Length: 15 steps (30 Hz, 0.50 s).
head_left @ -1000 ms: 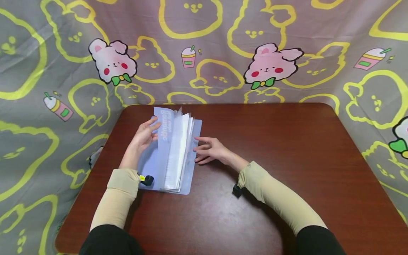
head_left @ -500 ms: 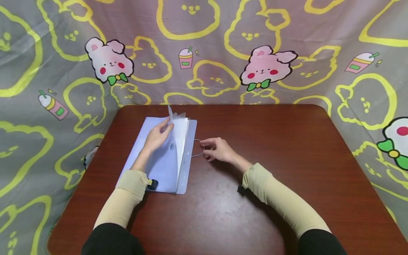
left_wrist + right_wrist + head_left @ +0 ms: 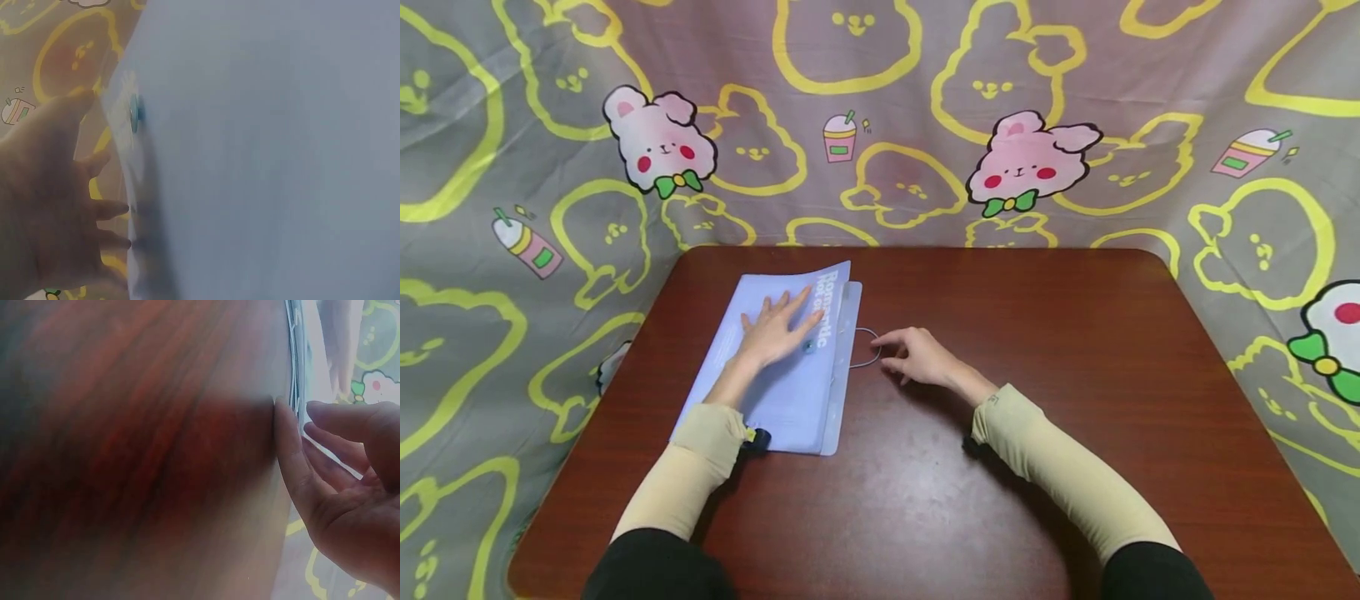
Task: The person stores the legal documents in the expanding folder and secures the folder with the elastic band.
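A pale blue plastic document folder (image 3: 790, 400) lies on the left half of the table, its cover lowered and the far corner slightly lifted. White lettering and a small round button (image 3: 808, 344) are on the cover. My left hand (image 3: 771, 333) is over the cover with its fingers spread; in the left wrist view the button (image 3: 134, 114) stands beyond the thumb side. A thin elastic cord (image 3: 868, 331) loops out from the folder's right edge. My right hand (image 3: 921, 357) is at this loop, fingertips low by the table, thumb and fingers apart in the right wrist view.
The dark reddish-brown table (image 3: 1075, 400) extends to the right and toward me. A patterned cloth (image 3: 895, 100) with yellow outlines hangs behind it and along both sides. Black wrist cameras (image 3: 758, 440) sit at the sleeve cuffs.
The folder's cover has come down to the right over the white sheets. My left hand has moved right with it and spread its fingers. My right hand has drawn back slightly, and the cord loop shows.
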{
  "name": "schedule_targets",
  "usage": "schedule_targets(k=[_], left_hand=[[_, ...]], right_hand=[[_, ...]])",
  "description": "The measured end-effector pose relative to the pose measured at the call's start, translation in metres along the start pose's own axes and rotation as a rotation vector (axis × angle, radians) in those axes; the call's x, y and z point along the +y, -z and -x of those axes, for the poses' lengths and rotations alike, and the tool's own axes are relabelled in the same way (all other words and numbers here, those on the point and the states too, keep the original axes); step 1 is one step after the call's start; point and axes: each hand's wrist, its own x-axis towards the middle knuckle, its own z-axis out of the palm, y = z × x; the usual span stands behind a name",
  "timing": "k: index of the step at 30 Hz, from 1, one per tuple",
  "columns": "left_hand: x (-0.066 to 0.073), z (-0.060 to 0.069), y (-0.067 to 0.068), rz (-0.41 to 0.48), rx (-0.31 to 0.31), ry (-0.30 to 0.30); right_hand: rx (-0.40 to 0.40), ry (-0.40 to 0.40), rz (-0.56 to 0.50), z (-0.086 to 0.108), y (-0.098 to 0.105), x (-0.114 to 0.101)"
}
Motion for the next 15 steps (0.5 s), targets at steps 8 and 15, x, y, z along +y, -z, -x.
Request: schedule_targets(k=[8,15], left_hand=[[-0.02,0.023,0.016,-0.156,-0.022,-0.106],[-0.047,0.043,0.026,-0.243,-0.046,-0.118]], right_hand=[[-0.009,0.023,0.027,0.002,0.0,0.0],[-0.044,0.066,0.112,0.004,0.003,-0.002]])
